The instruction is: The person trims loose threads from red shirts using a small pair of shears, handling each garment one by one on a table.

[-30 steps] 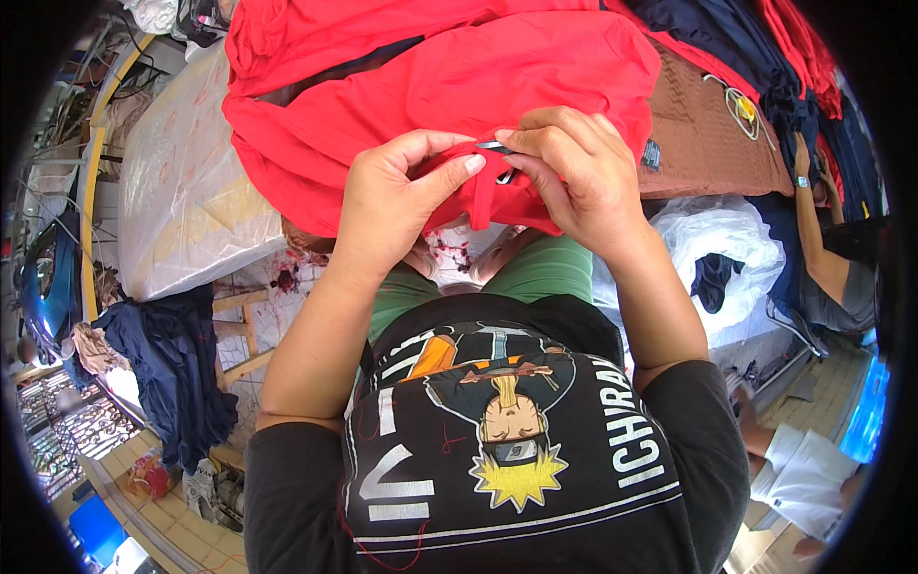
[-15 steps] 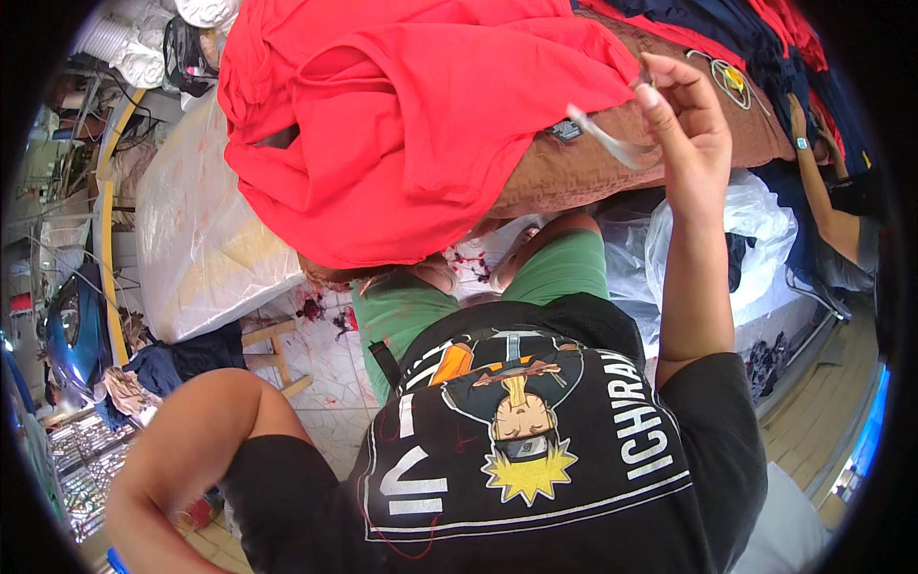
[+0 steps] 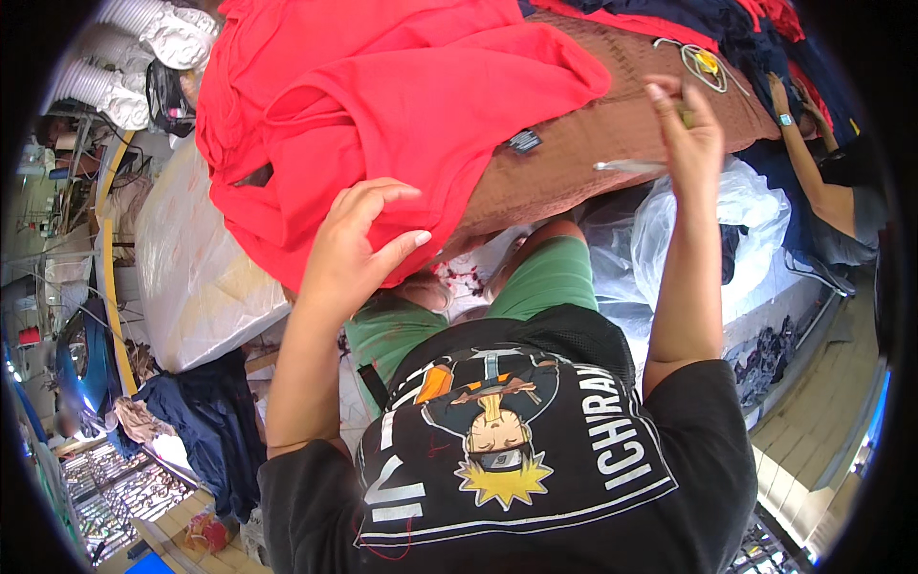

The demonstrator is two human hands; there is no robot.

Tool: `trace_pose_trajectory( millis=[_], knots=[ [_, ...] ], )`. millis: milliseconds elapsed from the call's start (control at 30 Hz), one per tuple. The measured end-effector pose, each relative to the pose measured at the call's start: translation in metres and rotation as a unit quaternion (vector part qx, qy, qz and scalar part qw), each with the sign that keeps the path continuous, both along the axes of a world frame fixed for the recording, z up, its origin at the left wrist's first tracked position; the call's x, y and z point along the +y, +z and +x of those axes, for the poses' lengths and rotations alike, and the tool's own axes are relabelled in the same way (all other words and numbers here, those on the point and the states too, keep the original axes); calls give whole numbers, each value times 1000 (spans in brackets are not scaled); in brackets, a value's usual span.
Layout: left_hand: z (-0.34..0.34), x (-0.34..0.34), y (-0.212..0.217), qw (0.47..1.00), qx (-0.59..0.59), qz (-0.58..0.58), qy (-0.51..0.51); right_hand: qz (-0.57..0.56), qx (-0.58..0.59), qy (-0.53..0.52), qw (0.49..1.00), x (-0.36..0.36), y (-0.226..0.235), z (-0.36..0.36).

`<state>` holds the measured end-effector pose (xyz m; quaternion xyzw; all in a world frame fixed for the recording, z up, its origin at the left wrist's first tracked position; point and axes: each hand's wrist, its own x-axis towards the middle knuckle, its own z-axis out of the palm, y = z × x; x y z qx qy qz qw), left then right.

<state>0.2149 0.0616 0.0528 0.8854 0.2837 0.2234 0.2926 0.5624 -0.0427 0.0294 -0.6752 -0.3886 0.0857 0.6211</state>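
Note:
A red garment (image 3: 421, 105) lies spread over a brown cushioned surface (image 3: 545, 163), its near edge hanging above my knees. My left hand (image 3: 368, 225) hovers over the garment's near side, thumb and fingers apart, holding nothing. Off to the right, my right hand (image 3: 690, 134) is raised over the brown surface with its fingers curled. A slim silvery tool (image 3: 631, 166) sticks out leftward from that hand; its exact kind is blurred. Something yellow-green shows between the fingers. A small dark label (image 3: 523, 142) lies at the red garment's right edge.
A plastic-wrapped block (image 3: 206, 258) stands left. Dark navy cloth (image 3: 215, 430) hangs at lower left. To the right are a clear plastic bag (image 3: 660, 239) and a pale cord with a yellow piece (image 3: 706, 63). Another person's arm (image 3: 813, 177) reaches over navy cloth at far right.
My left hand has come up from the lower left, out of sight before, to above the red garment. My right hand has lowered slightly, tool still in it. More navy cloth shows at lower left.

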Motion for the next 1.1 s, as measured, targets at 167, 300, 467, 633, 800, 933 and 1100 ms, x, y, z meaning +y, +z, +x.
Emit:
trace_pose_trajectory(
  millis=[167,300,467,633,800,933,1100],
  knots=[
    [2,26,-68,971,66,226,35,-197,-146,-35,969,37,-57,23],
    [-17,48,-16,951,-273,-74,124,-166,-137,26,976,60,-59,23],
    [-86,59,64,852,-508,-73,101,39,186,292,937,46,35,-32],
    [-97,90,-35,881,-324,-123,322,-61,357,275,891,82,-19,-45],
    [-92,76,-114,909,-266,-138,290,-144,275,199,930,87,-63,-41],
    [-87,74,-109,903,-263,-142,308,-130,294,185,929,88,-61,-50],
    [-92,72,-89,906,-248,-251,234,-128,280,218,926,76,-50,-49]
  ],
)
